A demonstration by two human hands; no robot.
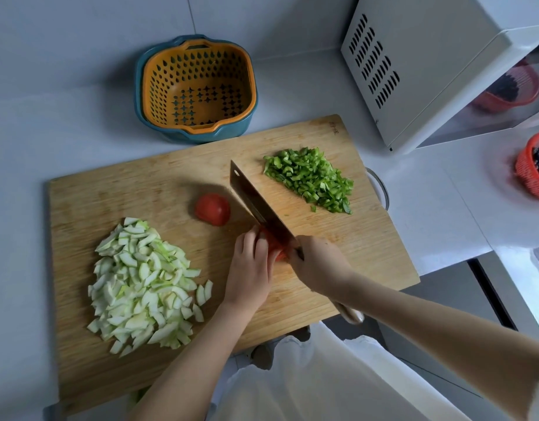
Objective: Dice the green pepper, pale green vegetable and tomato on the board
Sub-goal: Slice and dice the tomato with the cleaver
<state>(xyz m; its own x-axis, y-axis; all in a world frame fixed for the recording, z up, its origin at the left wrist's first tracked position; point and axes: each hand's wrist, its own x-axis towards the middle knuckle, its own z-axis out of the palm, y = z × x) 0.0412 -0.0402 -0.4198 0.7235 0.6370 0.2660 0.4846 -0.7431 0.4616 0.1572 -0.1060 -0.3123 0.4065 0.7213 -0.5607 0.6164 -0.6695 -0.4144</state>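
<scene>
— What is the right hand doing?

— The right hand [318, 265] is clenched round the handle of a cleaver [256, 205]. The handle is hidden inside the fist. The broad blade runs away from the person, slanting up and to the left, with its edge down on a tomato piece [275, 249].

— And the left hand?

— The left hand [251, 268] is just beside the blade, on its left. Its fingers are curled over the tomato piece and pin it to the board [110, 189]. Only a little red shows between the two hands, so I cannot tell how far it has been cut.

— Where is the rest of the tomato?

— A tomato half [212, 209] lies dome up near the middle of the board, just left of the blade and apart from it.

— The other vegetables?

— The pale green vegetable [143, 284] is heaped in slices and chunks on the near left part of the board. The green pepper [310, 180] lies in a pile of small dice at the far right, on the other side of the blade.

— What is around the board?

— It lies on a pale counter [34, 132]. Behind it an orange colander [198, 83] sits inside a blue bowl [140, 95]. A white microwave [414, 71] stands at the far right, and beside it is a red basket [532, 168] of dark round things, too blurred to name.
</scene>
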